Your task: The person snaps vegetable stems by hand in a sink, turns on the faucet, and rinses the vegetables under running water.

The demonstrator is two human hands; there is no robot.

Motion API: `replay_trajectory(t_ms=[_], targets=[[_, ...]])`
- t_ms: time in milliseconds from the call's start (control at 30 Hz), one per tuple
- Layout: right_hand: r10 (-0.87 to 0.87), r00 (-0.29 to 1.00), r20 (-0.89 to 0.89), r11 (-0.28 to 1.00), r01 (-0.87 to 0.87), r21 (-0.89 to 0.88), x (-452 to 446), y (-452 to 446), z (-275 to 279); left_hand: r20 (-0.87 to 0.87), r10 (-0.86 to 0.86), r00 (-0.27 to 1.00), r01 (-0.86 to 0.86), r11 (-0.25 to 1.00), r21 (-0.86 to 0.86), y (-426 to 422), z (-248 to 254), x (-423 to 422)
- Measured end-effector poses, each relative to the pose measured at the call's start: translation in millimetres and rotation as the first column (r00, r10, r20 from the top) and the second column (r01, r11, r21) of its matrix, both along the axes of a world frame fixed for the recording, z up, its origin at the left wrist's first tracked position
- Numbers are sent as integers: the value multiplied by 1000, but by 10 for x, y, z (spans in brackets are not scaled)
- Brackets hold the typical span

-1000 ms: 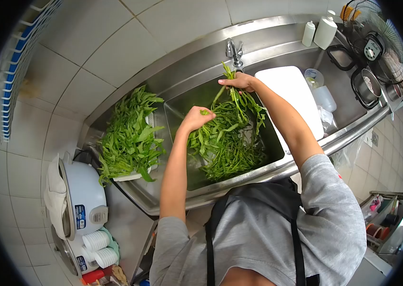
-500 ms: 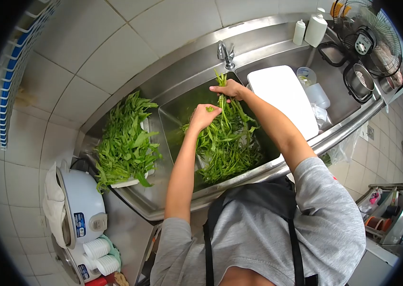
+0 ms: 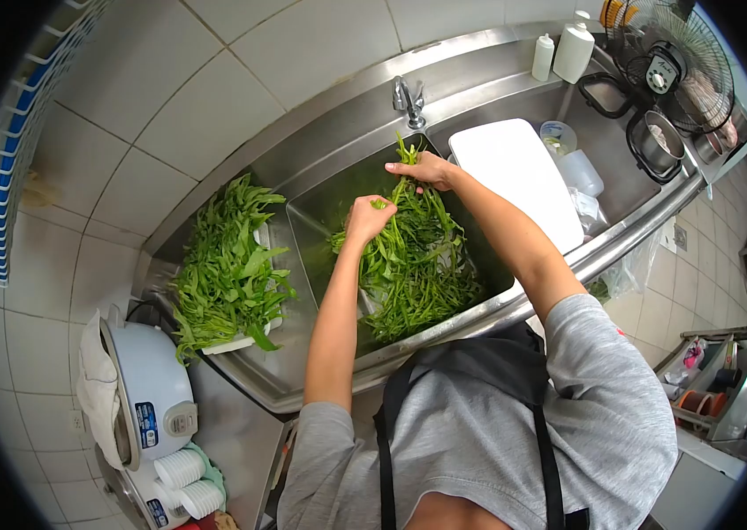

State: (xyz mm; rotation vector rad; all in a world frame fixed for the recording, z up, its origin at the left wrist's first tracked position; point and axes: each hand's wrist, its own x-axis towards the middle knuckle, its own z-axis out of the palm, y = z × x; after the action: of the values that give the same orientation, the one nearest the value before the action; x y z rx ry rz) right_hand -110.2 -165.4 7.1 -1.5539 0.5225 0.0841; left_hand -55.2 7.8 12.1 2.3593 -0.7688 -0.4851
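Through the head camera I look down on a steel sink (image 3: 325, 205) against a tiled wall (image 3: 188, 115), leafy greens (image 3: 426, 276) lying in its middle basin. The left hand (image 3: 368, 219) is closed on a few stems (image 3: 379, 204); the right hand (image 3: 426, 170) wraps a bunch (image 3: 407, 152) near the tap (image 3: 409, 104). At left, a leafy heap (image 3: 232, 265) covers a white tray (image 3: 230, 344); at right lie a white board (image 3: 515, 181) and, farther, a fan (image 3: 661, 72).

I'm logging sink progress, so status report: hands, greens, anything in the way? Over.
Right hand gripping stems. Left hand closed on a green piece. More greens in the basin. Nothing visibly blocking either hand.
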Motion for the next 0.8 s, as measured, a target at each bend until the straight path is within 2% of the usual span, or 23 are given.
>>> replay_trajectory(t_ms=[200, 300, 333, 367, 400, 433, 500, 567, 600, 633, 667, 700, 767, 800], targets=[[9, 997, 72, 1000, -11, 29, -88, 21, 26, -107, 48, 993, -54, 997, -58, -54, -87, 56], [-7, 995, 103, 1000, 7, -7, -290, 128, 215, -266, 16, 964, -100, 948, -303, -10, -259, 93], [29, 990, 140, 995, -14, -103, -316, 134, 167, -334, 84, 939, -214, 902, -375, -20, -353, 110], [-48, 985, 164, 993, 65, -99, -248, 159, -28, -414, 134, 900, -325, 840, -435, -51, -455, 126], [-164, 958, 236, 986, 165, 14, -190, 249, -231, -473, 156, 867, -377, 826, -419, -68, -504, 129], [-227, 949, 217, 973, 229, 16, -331, 384, -128, -534, 194, 823, -437, 817, -377, -19, -593, 114], [-352, 918, 181, 934, 357, 4, -377, 595, -419, -599, 201, 775, -457, 833, -312, 57, -941, 138], [-385, 907, 170, 909, 405, -100, -484, 778, -616, -613, 249, 750, -482, 840, -249, 152, -1140, 34], [-394, 894, 214, 872, 437, -220, -486, 857, -829, -614, 270, 742, -491, 842, -224, 190, -1214, 10], [-395, 887, 239, 863, 447, -234, -538, 934, -874, -635, 284, 718, -498, 847, -184, 246, -1360, 16], [-421, 828, 370, 818, 523, -239, -539, 1017, -1031, -656, 296, 694, -502, 852, -148, 257, -1468, 14], [-385, 895, 224, 868, 434, -243, -677, 1029, -829, -689, 323, 649, -530, 841, -105, 227, -1464, -41], [-428, 863, 269, 855, 483, -189, -724, 1068, -877, -737, 393, 550, -582, 813, 0, 221, -1427, -175], [-437, 864, 252, 853, 486, -188, -722, 1063, -915, -765, 372, 526, -580, 815, -2, 217, -1467, -182]])
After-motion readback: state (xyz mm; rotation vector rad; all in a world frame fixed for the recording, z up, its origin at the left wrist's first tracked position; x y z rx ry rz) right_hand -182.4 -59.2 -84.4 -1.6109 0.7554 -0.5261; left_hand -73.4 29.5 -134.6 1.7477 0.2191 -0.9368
